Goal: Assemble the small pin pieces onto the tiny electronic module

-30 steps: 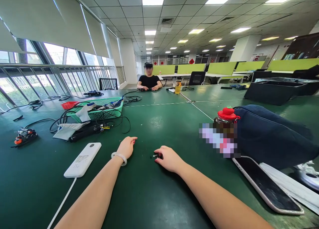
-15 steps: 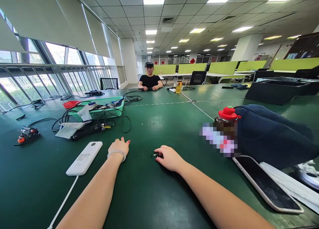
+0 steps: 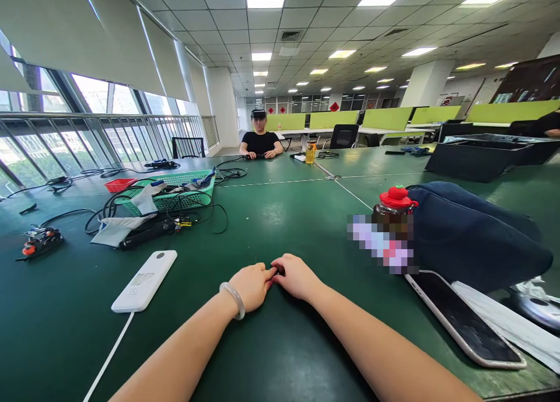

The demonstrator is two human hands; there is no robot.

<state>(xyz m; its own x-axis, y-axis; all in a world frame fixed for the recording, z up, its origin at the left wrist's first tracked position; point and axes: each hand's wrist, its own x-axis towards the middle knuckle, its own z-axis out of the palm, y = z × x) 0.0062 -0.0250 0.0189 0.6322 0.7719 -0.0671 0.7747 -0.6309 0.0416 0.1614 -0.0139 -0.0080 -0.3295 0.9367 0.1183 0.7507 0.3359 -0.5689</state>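
Note:
Both my hands rest close together on the green table [image 3: 271, 343] in front of me. My left hand [image 3: 250, 285], with a pale bangle on its wrist, has its fingers curled and its fingertips meet those of my right hand [image 3: 296, 277]. My right hand is also curled, pinching a small dark object [image 3: 277, 271] that is mostly hidden between the fingertips. I cannot make out what the object is.
A white power bank [image 3: 144, 280] with a cable lies to the left. A phone [image 3: 464, 320], a red-capped bottle [image 3: 391, 221] and a dark blue bag [image 3: 472, 236] sit to the right. A green basket [image 3: 175, 195] with cables stands further back. Another person [image 3: 261, 139] sits at the far end.
My left hand has moved right and back across the table, from lying apart with fingers out to curled against my right hand's fingertips. My right hand has stayed in place.

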